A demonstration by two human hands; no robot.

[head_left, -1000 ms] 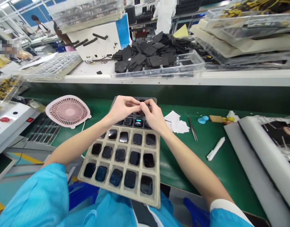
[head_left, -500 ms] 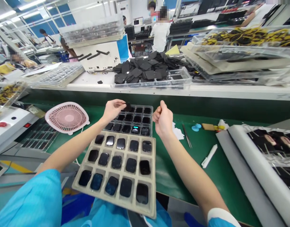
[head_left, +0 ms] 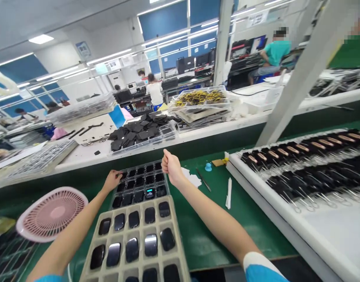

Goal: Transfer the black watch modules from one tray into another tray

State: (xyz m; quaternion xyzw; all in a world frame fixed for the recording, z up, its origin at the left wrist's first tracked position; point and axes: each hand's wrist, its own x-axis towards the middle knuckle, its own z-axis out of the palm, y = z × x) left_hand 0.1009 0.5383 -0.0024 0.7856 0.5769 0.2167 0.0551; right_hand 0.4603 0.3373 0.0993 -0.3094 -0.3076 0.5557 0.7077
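My left hand [head_left: 113, 181] reaches to the upper left corner of a clear plastic tray [head_left: 165, 181], its fingertips pinched at a dark square smartwatch [head_left: 122, 174] partly hidden by them. Several strapless black smartwatches fill that tray's compartments, and one smartwatch [head_left: 150, 192] has a lit screen. Held above the tray's right edge, my right hand [head_left: 171, 167] is curled into a fist; whatever may be inside it is hidden. Nearer to me, a beige moulded tray [head_left: 177, 250] overlaps the clear tray's front and carries rows of glossy dark watch screens [head_left: 133, 219].
Left of the trays lies a pink fan [head_left: 58, 212]. Tweezers [head_left: 203, 179], a white pen [head_left: 228, 192], white paper [head_left: 191, 178] and a blue suction cup [head_left: 208, 167] lie right. Beyond stands a foam tray [head_left: 256, 188] of black straps. Black pads [head_left: 138, 131] are heaped on the shelf.
My left hand has moved left along the clear tray's back row, to its corner. My right hand remains a raised fist. The view has swung up and to the right.
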